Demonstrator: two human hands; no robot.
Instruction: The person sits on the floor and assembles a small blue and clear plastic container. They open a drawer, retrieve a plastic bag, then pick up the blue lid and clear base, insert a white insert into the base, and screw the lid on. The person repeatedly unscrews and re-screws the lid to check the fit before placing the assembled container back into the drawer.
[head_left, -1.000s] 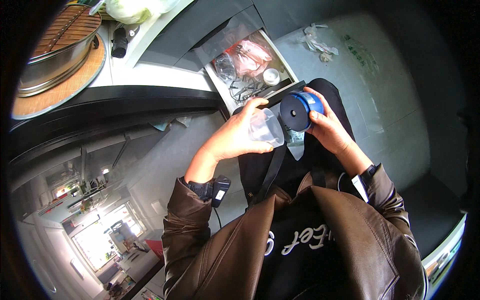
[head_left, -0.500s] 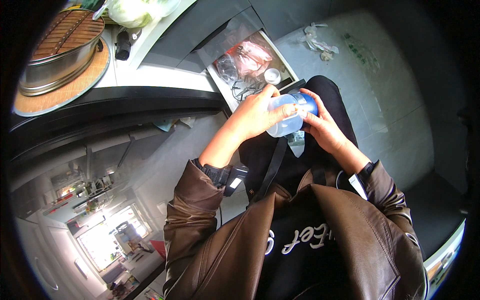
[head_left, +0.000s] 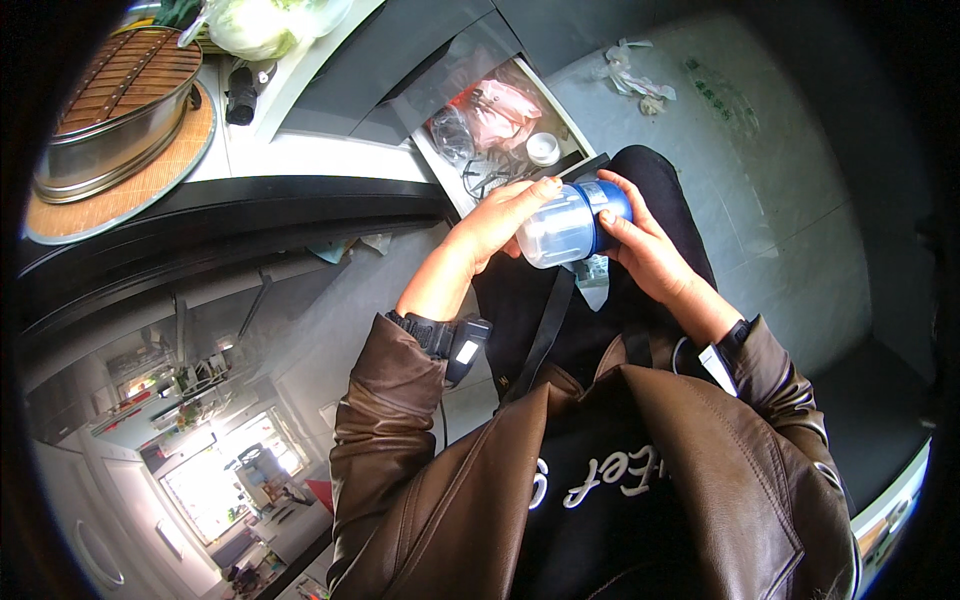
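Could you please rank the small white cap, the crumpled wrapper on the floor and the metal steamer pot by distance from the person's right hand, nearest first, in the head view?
From the right hand:
1. Small white cap, in the open drawer just up and left of the hand.
2. Crumpled wrapper, on the grey floor, straight up the picture.
3. Metal steamer pot, on the counter at the far upper left.

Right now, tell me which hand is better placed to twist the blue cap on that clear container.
Probably the right hand: it already wraps the blue cap. The left hand cups the clear container, steadying it.

cup [head_left: 560,228] between hands, drawer [head_left: 500,130] behind
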